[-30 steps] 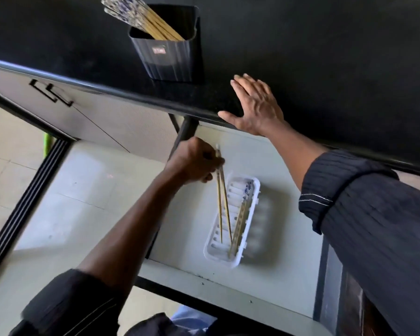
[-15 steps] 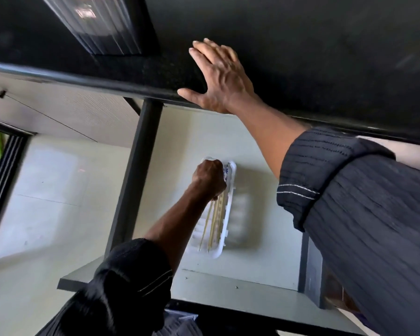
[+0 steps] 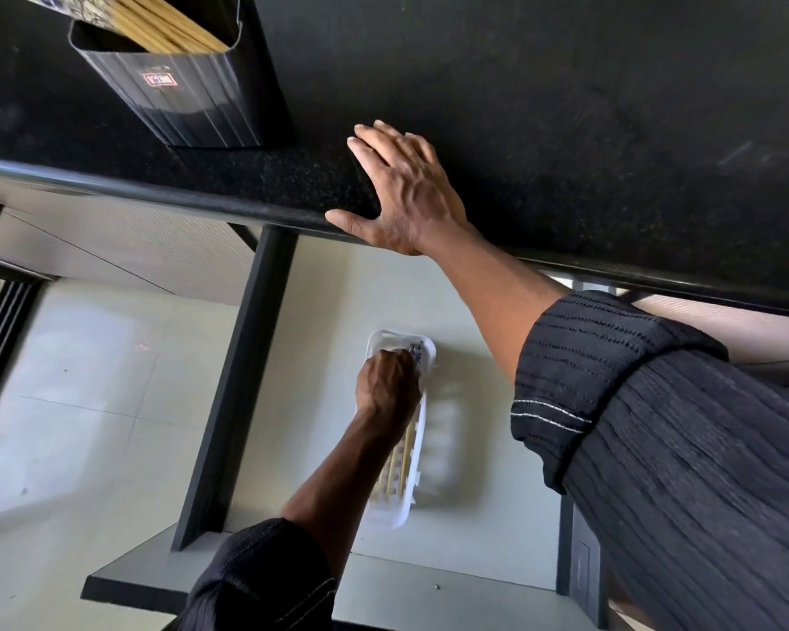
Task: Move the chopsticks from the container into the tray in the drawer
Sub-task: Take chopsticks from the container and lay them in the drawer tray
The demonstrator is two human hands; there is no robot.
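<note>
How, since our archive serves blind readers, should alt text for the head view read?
The left hand holds wooden chopsticks in a white tray inside an open drawer, fingers curled at their patterned ends. The right hand rests flat on the black countertop, near a black container of remaining chopsticks.

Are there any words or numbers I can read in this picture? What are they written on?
Red-edged sticker on the front of the black container: it has marks on it, but they are too blurred to read.
Ends of the chopsticks in that container: a pattern only, with no words that can be made out.
Nothing else in view shows any writing.
</note>
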